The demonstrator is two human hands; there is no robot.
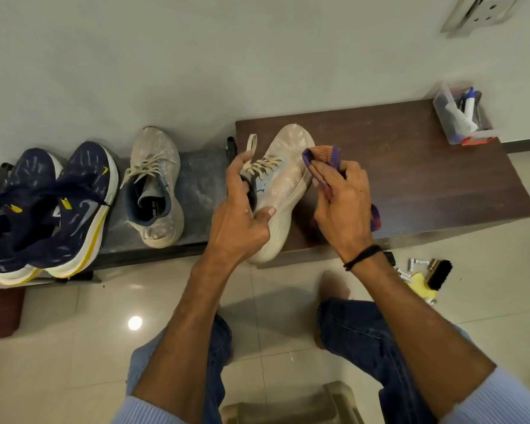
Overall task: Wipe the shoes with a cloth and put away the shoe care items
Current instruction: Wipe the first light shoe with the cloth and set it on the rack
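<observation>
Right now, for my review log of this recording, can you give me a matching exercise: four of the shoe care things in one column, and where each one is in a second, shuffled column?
Things:
1. shoe brush
2. cloth
3. clear plastic box
4. beige shoe

Places:
A. pinched in the right hand
B. at the far right corner of the bench
C. on the floor tiles
D. gripped by the left hand

Pairs: 1-C, 2-A, 3-B, 4-D
</observation>
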